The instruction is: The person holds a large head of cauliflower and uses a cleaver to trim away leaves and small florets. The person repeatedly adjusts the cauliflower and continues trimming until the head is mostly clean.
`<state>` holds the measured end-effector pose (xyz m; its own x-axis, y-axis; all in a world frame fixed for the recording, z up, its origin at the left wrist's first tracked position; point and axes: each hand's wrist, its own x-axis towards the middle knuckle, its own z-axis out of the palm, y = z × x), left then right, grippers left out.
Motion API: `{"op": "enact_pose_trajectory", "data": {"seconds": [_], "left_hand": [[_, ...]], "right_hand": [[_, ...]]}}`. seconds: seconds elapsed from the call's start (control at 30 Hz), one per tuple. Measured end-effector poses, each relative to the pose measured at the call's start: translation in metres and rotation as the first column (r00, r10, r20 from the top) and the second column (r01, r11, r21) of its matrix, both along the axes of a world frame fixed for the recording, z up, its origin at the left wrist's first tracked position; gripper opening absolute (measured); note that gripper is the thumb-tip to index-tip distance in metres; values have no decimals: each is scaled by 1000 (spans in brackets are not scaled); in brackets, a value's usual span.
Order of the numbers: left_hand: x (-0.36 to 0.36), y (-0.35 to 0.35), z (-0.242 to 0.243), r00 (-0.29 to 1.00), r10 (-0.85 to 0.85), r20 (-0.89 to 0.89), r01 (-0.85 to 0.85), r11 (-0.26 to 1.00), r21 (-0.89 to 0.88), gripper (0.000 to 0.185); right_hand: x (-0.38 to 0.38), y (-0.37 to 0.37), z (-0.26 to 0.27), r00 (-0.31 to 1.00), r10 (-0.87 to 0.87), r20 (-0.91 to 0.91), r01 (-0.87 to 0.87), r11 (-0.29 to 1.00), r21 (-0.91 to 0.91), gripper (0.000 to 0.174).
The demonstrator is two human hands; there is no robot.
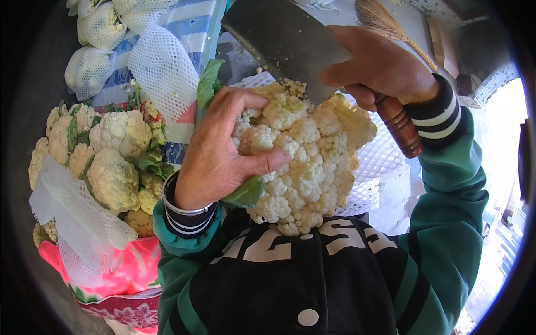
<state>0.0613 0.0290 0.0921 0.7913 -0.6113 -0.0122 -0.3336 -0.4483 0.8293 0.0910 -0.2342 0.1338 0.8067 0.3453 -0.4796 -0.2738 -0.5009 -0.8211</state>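
Observation:
A large cauliflower head (pixel 301 155) is held up close to my chest, its curds facing me. My left hand (pixel 226 150) grips its left side, with fingers over the top and the thumb across the curds. A green leaf (pixel 247 193) shows beneath that hand. My right hand (pixel 377 65) holds a cleaver (pixel 284 42) by its brown wooden handle (pixel 400 125). The broad dark blade has its lower end against the upper edge of the cauliflower. Crumbs of curd (pixel 295 87) lie along that contact, and small bits stick to the blade.
To the left, several cauliflowers (pixel 113 180) are piled on a pink floral cloth (pixel 125 268), partly under white foam netting (pixel 79 209). Net-wrapped heads (pixel 90 69) rest on a blue-and-white checked surface (pixel 184 31). A straw broom (pixel 385 23) lies at the upper right, near a cardboard box (pixel 443 48).

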Motion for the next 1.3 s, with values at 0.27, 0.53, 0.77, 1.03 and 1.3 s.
{"op": "enact_pose_trajectory", "data": {"seconds": [0.27, 0.53, 0.77, 1.03, 1.3], "left_hand": [[0, 3, -5, 999, 23, -37, -24, 999, -33, 67], [-1, 4, -9, 996, 58, -65, -65, 992, -109, 66], [-2, 6, -9, 993, 62, -100, -75, 989, -130, 66], [-2, 10, -10, 990, 49, -130, -70, 984, -166, 66], [-2, 26, 8, 988, -109, 109, 108, 994, 7, 71]], "right_hand": [[24, -14, -4, 973, 90, -213, -44, 976, 213, 17], [34, -2, -29, 979, -196, 50, 184, 965, 185, 13], [-19, -19, -5, 942, -289, -173, 331, 886, 325, 5], [-40, -9, -6, 918, -295, -263, 378, 851, 365, 18], [-41, -9, -2, 949, -244, -202, 301, 894, 332, 21]]}}
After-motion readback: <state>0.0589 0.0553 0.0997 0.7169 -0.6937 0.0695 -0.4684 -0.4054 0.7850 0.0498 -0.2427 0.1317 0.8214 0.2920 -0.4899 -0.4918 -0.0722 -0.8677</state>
